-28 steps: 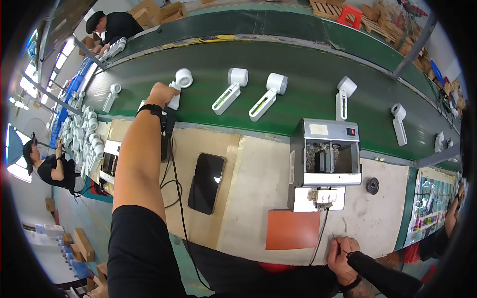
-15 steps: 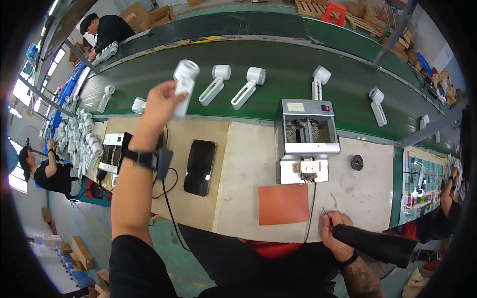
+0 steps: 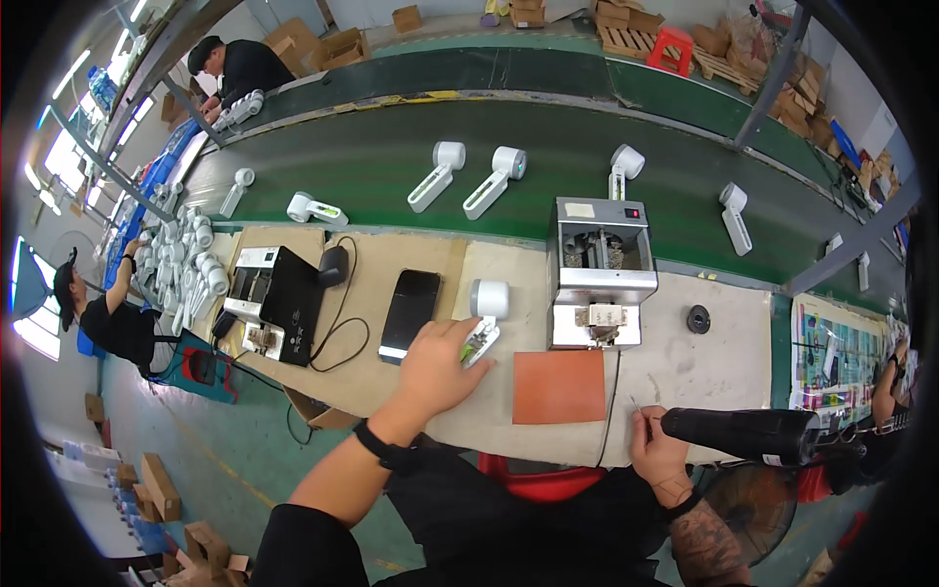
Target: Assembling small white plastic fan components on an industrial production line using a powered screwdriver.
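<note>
My left hand [image 3: 440,367] is closed round the handle of a white handheld fan [image 3: 489,299], low over the worktable, left of an orange mat [image 3: 558,387]. The fan's round head points away from me, and green shows inside its open handle. At the table's front right, my right hand [image 3: 658,448] has its fingers pinched together. A thin tip pokes out from them, too small to name. Close by hangs a black electric screwdriver [image 3: 738,432], its narrow end by that hand. Behind the mat stands a grey screw feeder [image 3: 603,264] with small screws in its tray.
Several white fans lie along the green conveyor belt [image 3: 391,127]. A phone [image 3: 411,308], a black-sided second feeder [image 3: 284,303] and cables occupy the table's left. A black ring [image 3: 697,319] lies right of the grey feeder. Other people work at the left and right; fans are heaped at left.
My left hand has come down from above the belt to the table, bringing the white handheld fan toward me and rightward. My right hand stays nearly in place while the screwdriver has shifted slightly.
</note>
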`<action>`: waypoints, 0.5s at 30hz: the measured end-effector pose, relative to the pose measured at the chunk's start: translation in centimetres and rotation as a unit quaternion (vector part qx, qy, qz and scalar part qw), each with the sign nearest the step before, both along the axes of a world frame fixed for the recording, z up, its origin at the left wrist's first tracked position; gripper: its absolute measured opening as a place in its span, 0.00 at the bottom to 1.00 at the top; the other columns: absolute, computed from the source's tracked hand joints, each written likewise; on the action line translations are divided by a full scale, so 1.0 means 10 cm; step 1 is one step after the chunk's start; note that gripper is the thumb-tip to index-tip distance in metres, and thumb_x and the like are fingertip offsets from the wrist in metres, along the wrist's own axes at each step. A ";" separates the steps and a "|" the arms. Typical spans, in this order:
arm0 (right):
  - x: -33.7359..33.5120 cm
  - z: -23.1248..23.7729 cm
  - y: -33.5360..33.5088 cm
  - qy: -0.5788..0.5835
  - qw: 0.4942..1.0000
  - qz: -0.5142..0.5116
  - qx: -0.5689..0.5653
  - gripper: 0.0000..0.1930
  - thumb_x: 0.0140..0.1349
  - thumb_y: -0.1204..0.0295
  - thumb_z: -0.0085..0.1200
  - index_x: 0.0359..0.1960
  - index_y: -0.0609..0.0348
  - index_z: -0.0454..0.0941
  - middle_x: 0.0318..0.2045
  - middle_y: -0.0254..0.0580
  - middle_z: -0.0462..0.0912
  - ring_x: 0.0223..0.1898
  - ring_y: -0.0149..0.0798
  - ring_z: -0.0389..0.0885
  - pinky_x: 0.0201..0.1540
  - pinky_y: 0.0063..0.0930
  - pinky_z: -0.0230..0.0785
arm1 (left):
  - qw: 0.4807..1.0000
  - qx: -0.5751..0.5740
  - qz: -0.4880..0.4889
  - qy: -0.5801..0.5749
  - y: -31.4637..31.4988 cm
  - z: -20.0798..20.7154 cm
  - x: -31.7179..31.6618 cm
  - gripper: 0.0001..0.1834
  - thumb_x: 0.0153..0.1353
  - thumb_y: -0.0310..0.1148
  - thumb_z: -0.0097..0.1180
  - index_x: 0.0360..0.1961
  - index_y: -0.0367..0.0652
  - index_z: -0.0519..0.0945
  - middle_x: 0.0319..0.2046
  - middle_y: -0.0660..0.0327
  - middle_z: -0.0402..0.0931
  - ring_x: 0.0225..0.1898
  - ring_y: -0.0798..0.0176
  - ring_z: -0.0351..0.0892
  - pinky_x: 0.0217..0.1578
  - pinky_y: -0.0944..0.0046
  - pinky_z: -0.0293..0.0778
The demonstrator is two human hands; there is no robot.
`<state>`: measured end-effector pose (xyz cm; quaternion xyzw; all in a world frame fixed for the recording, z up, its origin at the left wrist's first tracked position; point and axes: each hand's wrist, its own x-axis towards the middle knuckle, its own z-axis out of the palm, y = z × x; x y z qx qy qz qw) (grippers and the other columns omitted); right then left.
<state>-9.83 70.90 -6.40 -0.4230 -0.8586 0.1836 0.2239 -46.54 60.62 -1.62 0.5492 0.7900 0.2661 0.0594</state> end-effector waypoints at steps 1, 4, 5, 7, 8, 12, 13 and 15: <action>0.03 -0.02 0.01 -0.005 1.000 0.003 0.018 0.08 0.69 0.68 0.59 0.35 0.60 0.81 0.28 0.49 0.80 0.30 0.52 0.81 0.36 0.42 0.72 | 1.000 0.023 -0.013 0.010 0.03 0.09 -0.06 0.23 0.56 0.37 0.72 0.51 0.39 0.85 0.46 0.47 0.84 0.47 0.46 0.84 0.48 0.53 0.80; 0.08 0.00 0.02 -0.026 1.000 -0.013 -0.010 0.08 0.68 0.68 0.59 0.35 0.60 0.81 0.29 0.49 0.81 0.31 0.53 0.81 0.37 0.42 0.72 | 0.997 -0.007 0.027 -0.073 0.35 0.47 -0.39 0.21 0.58 0.42 0.71 0.46 0.37 0.85 0.41 0.48 0.85 0.41 0.48 0.85 0.43 0.53 0.80; 0.08 0.00 0.03 -0.024 1.000 -0.013 -0.009 0.08 0.68 0.68 0.59 0.35 0.60 0.81 0.29 0.49 0.81 0.31 0.53 0.81 0.37 0.42 0.72 | 0.998 0.034 0.032 -0.040 0.52 0.55 -0.58 0.21 0.59 0.42 0.70 0.45 0.37 0.85 0.40 0.48 0.85 0.39 0.48 0.85 0.41 0.53 0.80; 0.07 0.00 0.06 -0.018 1.000 -0.003 -0.010 0.08 0.68 0.69 0.60 0.34 0.60 0.82 0.29 0.49 0.81 0.31 0.53 0.81 0.37 0.42 0.72 | 0.995 0.064 0.064 -0.031 0.92 0.64 -1.03 0.20 0.59 0.42 0.69 0.44 0.37 0.85 0.40 0.47 0.85 0.39 0.47 0.85 0.42 0.52 0.80; 0.07 0.01 0.06 -0.015 1.000 -0.001 -0.010 0.08 0.68 0.69 0.60 0.34 0.60 0.82 0.29 0.49 0.81 0.31 0.53 0.81 0.37 0.42 0.72 | 0.993 0.051 0.092 -0.055 1.13 0.63 -1.28 0.20 0.60 0.42 0.69 0.45 0.37 0.85 0.42 0.47 0.85 0.41 0.47 0.85 0.43 0.51 0.80; 0.05 0.02 0.10 -0.007 0.999 -0.014 -0.031 0.06 0.67 0.70 0.60 0.34 0.59 0.82 0.29 0.49 0.82 0.31 0.54 0.81 0.37 0.43 0.73 | 0.981 0.048 0.146 0.116 1.80 0.03 -2.11 0.24 0.61 0.45 0.68 0.51 0.39 0.84 0.47 0.49 0.85 0.49 0.44 0.84 0.51 0.49 0.78; 0.05 0.00 0.11 0.007 1.000 -0.013 -0.023 0.06 0.66 0.70 0.60 0.35 0.59 0.82 0.29 0.49 0.82 0.31 0.54 0.81 0.38 0.43 0.73 | 0.971 0.038 0.162 0.172 1.91 -0.10 -2.22 0.25 0.61 0.46 0.68 0.53 0.40 0.83 0.49 0.49 0.85 0.52 0.43 0.83 0.54 0.48 0.78; 0.07 -0.02 0.14 -0.013 0.999 -0.019 -0.024 0.06 0.66 0.69 0.60 0.35 0.58 0.83 0.28 0.49 0.82 0.31 0.54 0.81 0.38 0.43 0.74 | 0.974 0.007 0.173 0.144 2.09 -0.23 -2.30 0.25 0.63 0.48 0.66 0.53 0.41 0.84 0.50 0.48 0.84 0.53 0.41 0.83 0.56 0.49 0.77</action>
